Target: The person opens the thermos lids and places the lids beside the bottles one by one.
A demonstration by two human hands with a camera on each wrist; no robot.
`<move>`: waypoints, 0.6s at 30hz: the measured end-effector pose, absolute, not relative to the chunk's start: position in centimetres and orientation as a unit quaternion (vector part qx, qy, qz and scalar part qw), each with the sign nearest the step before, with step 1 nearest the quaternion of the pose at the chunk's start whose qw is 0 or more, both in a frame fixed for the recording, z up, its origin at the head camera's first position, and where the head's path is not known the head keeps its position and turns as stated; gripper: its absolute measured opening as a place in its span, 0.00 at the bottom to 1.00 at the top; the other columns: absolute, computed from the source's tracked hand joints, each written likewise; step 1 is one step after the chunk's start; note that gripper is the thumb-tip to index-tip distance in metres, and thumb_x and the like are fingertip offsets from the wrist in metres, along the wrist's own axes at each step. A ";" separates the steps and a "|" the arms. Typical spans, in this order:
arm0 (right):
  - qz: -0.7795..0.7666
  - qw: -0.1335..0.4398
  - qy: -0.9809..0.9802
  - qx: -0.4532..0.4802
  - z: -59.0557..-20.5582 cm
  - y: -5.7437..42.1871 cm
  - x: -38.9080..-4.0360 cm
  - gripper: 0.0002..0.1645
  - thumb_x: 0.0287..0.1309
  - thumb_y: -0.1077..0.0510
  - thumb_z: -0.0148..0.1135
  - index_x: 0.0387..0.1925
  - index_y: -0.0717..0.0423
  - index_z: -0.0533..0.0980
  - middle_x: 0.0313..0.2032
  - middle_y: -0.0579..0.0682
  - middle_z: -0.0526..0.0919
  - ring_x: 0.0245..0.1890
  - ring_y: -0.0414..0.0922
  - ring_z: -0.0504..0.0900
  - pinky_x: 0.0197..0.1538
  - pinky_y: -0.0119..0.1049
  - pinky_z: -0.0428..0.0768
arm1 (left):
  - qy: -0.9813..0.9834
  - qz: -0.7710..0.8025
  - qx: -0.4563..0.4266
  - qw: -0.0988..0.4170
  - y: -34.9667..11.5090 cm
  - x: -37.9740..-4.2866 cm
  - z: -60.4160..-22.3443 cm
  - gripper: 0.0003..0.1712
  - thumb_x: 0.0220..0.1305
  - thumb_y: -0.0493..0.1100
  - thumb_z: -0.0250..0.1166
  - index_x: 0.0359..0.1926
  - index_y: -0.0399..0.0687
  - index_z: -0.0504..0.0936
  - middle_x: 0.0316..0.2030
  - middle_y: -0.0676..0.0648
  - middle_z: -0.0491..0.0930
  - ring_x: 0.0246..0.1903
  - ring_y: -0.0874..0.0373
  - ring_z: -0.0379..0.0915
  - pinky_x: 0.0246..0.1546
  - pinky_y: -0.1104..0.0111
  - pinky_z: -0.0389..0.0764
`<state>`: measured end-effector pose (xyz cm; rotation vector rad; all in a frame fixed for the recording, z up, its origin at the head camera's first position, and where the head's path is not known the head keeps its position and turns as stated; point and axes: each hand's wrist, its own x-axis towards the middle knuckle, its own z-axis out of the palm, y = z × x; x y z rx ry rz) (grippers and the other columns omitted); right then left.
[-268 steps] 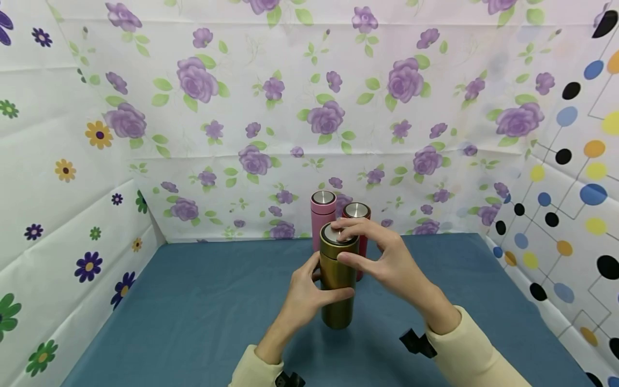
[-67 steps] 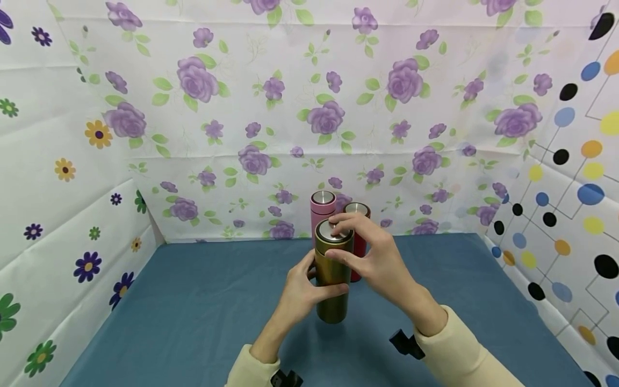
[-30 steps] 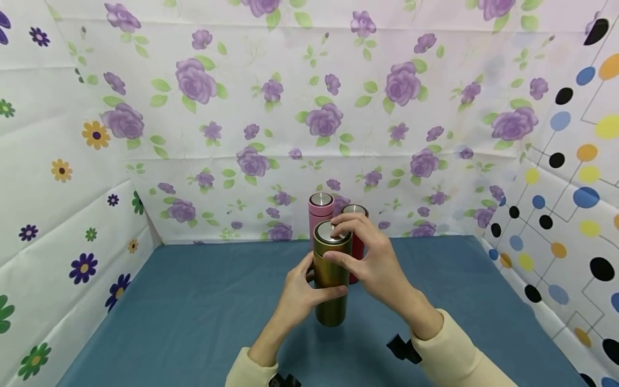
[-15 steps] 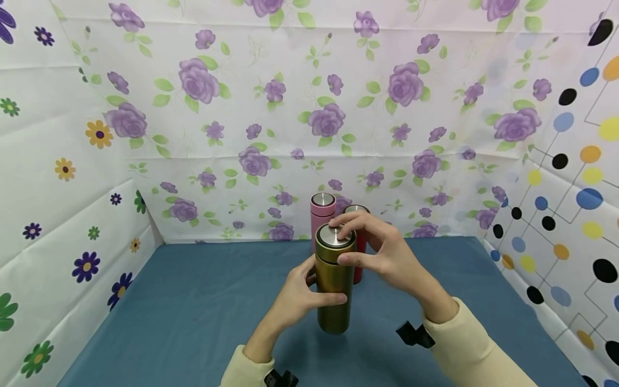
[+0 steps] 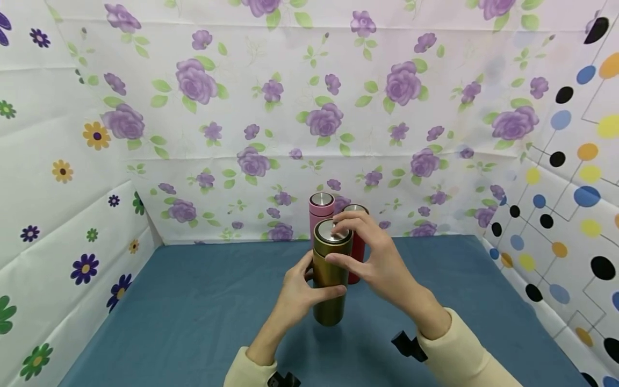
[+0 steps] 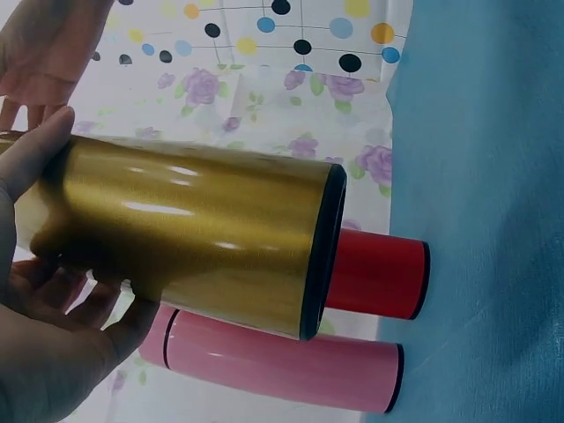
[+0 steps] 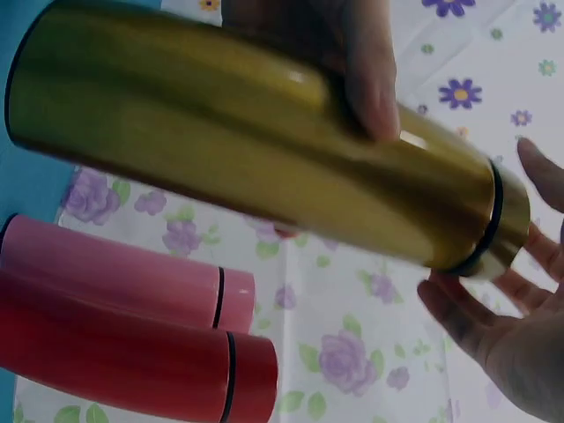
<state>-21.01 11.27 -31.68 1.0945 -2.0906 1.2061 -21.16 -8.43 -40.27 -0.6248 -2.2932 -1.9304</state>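
A gold thermos flask (image 5: 330, 290) with a steel-topped lid (image 5: 332, 232) is held upright in front of me, and its base shows in the left wrist view above the blue cloth. My left hand (image 5: 302, 290) grips its body, thumb across the front and fingers behind. Around the lid, my right hand (image 5: 377, 252) has its curled fingers over the top and its thumb at the near side. A black ring marks the seam below the lid in the right wrist view. Behind stand a pink thermos flask (image 5: 320, 212) and a red thermos flask (image 5: 359, 247), partly hidden.
A blue cloth (image 5: 217, 306) covers the table. Flower-printed cloth (image 5: 271, 123) rises along the back, with a flowered sheet (image 5: 72, 215) at the left and a dotted sheet (image 5: 570, 215) at the right.
Both hands stay on the gold flask throughout. Since half a second ago the flask has risen slightly and shifted left, and the right hand's thumb has moved left along the lid.
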 end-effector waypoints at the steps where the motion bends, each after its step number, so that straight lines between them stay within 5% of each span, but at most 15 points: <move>1: 0.438 0.254 -0.766 0.397 -31.8 11.0 -21.0 0.26 0.54 0.65 0.79 0.53 0.52 0.78 0.62 0.51 0.77 0.65 0.48 0.74 0.66 0.47 0.77 | -0.750 -0.629 -0.201 0.044 -8.4 -21.1 -40.3 0.41 0.58 0.50 0.81 0.71 0.61 0.74 0.59 0.53 0.80 0.54 0.56 0.79 0.60 0.48 0.78; 6: 0.439 0.261 -0.766 0.391 -31.8 10.6 -21.0 0.23 0.55 0.65 0.78 0.51 0.53 0.79 0.59 0.51 0.78 0.63 0.48 0.76 0.64 0.44 0.79 | -0.753 -0.625 -0.199 0.047 -8.3 -21.2 -40.4 0.41 0.58 0.49 0.81 0.71 0.62 0.74 0.58 0.54 0.81 0.54 0.56 0.79 0.61 0.48 0.78; 18: 0.481 0.156 -0.735 0.453 -30.6 12.4 -21.8 0.22 0.58 0.69 0.75 0.51 0.50 0.79 0.63 0.50 0.78 0.64 0.48 0.76 0.63 0.44 0.80 | -0.739 -0.633 -0.231 0.004 -8.8 -21.2 -40.1 0.44 0.59 0.49 0.80 0.74 0.62 0.70 0.63 0.54 0.78 0.59 0.55 0.76 0.65 0.47 0.74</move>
